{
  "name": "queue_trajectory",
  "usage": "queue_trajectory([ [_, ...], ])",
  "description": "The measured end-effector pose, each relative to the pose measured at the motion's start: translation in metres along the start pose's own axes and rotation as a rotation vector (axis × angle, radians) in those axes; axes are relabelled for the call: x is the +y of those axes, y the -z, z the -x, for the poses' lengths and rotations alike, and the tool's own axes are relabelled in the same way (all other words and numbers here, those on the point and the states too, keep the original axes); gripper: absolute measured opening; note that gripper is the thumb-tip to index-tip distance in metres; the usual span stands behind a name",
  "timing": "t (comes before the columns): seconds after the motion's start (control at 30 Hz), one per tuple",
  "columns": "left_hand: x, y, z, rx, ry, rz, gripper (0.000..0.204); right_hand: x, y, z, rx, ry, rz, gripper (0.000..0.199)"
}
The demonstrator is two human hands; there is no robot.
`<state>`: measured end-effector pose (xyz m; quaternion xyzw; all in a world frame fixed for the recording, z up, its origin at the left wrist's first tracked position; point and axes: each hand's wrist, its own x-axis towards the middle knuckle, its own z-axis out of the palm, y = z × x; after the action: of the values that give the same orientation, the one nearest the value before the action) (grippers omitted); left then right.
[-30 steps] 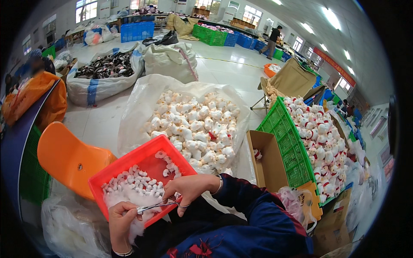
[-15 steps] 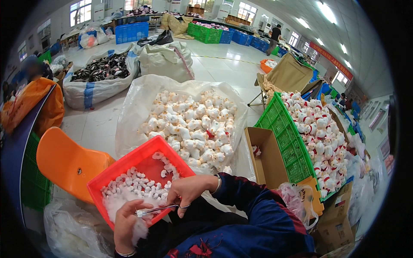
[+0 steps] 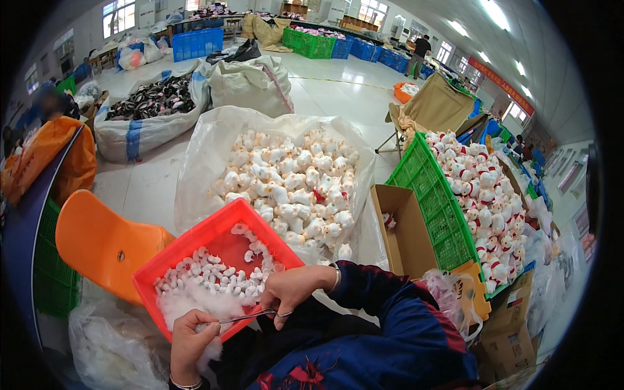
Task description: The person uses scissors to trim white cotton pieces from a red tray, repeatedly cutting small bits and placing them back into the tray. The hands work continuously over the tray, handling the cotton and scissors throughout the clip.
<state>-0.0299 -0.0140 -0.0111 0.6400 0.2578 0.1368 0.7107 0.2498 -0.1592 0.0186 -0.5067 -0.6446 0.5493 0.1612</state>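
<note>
My right hand (image 3: 290, 294) is closed round the ring handles of slim metal forceps (image 3: 250, 316), which reach leftward over the near rim of a red plastic tray (image 3: 265, 218). Thumb and fingers of my left hand (image 3: 190, 341) pinch together at the forceps' tip. A tuft of white fluffy stuffing (image 3: 212, 354) shows at its palm; anything smaller between the fingertips is hidden. Inside the tray, loose stuffing (image 3: 195, 300) lies at the near left, with many small white plush pieces (image 3: 224, 273) beyond it.
Past the tray stands a clear bag (image 3: 201, 146) of white plush toys (image 3: 292, 175). An orange chair (image 3: 107, 244) is at left. To the right are a cardboard box (image 3: 409, 240) and a green crate (image 3: 432, 201) holding red-trimmed plush toys (image 3: 487, 208). A person (image 3: 419, 53) stands far back.
The forceps and my right hand have shifted slightly right. My left hand has turned, and its fingers now cover the white piece that showed at the tip. The tray has shifted slightly.
</note>
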Motion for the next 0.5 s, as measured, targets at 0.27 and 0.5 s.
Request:
queue_trajectory([
  [0.27,0.004,-0.005,-0.004,-0.114,0.061,0.107,0.006,-0.001,0.001,-0.004,-0.018,0.006,-0.023,0.032],
  [0.5,0.001,0.009,-0.002,-0.103,0.021,0.012,0.005,-0.002,-0.006,0.002,-0.016,-0.005,-0.082,0.03],
])
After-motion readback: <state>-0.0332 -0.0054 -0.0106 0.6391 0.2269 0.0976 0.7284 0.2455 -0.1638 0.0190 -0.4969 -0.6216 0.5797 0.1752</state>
